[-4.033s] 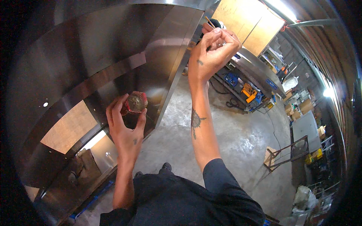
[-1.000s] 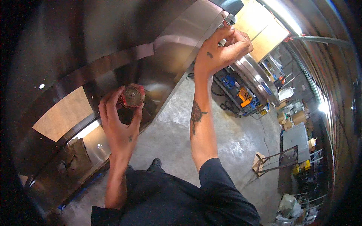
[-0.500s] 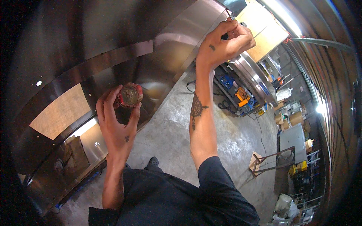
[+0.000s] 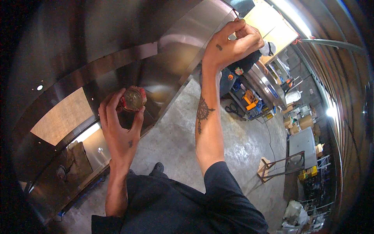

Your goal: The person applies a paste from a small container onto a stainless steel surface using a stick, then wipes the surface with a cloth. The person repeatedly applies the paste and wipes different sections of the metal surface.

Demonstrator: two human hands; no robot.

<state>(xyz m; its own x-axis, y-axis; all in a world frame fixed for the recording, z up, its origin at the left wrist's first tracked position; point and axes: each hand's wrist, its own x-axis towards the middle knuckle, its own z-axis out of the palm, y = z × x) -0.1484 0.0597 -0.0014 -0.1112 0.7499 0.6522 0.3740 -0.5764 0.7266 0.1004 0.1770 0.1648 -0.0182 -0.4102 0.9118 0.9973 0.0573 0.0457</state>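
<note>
My left hand (image 4: 120, 126) is wrapped round a small, worn round can (image 4: 133, 99) with a dull metal top and red sides. It holds the can up before the dark inside of a large sheet-metal structure (image 4: 117, 64). My right hand (image 4: 235, 41) is raised to the upper edge of the structure, thumb and fingers pinched together. A thin dark stick (image 4: 236, 14) rises out of that pinch toward the metal's edge; its far tip is too small to make out.
Beyond my right wrist, a person (image 4: 249, 60) in dark clothes stands by a tool cart (image 4: 247, 97) with orange and blue tools. A dark metal frame (image 4: 282, 167) stands on the concrete floor (image 4: 241, 144) at right, near a grey panel (image 4: 303, 147). A cable (image 4: 269, 134) trails there.
A person has come into view behind my right hand, beside the cart. My right hand has shifted very slightly; my left hand and the can stay almost still.
</note>
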